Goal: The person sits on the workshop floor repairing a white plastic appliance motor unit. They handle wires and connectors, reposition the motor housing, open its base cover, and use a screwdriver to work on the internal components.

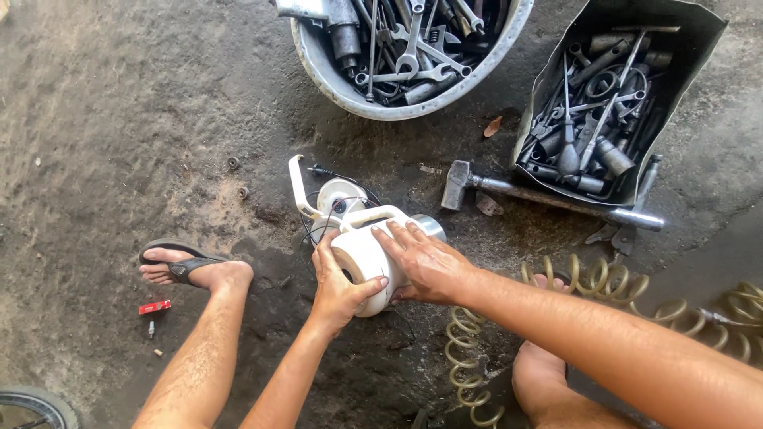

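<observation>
Fingers of the left hand (338, 286) curl around the near end of a white motor housing (362, 254), thumb across its face; the right hand (425, 262) lies flat on top, fingers spread. The housing sits on the concrete floor (119, 119) near a hammer (477, 184).

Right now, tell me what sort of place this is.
Probably an informal repair workshop, worked on the ground: a round basin full of wrenches, a box of sockets and tools, a hammer and a coiled air hose lie on stained concrete.

The stained concrete floor (119, 119) bears a hammer (509, 189), tool basin (334, 79), box (699, 48) and coiled hose (604, 278).
</observation>
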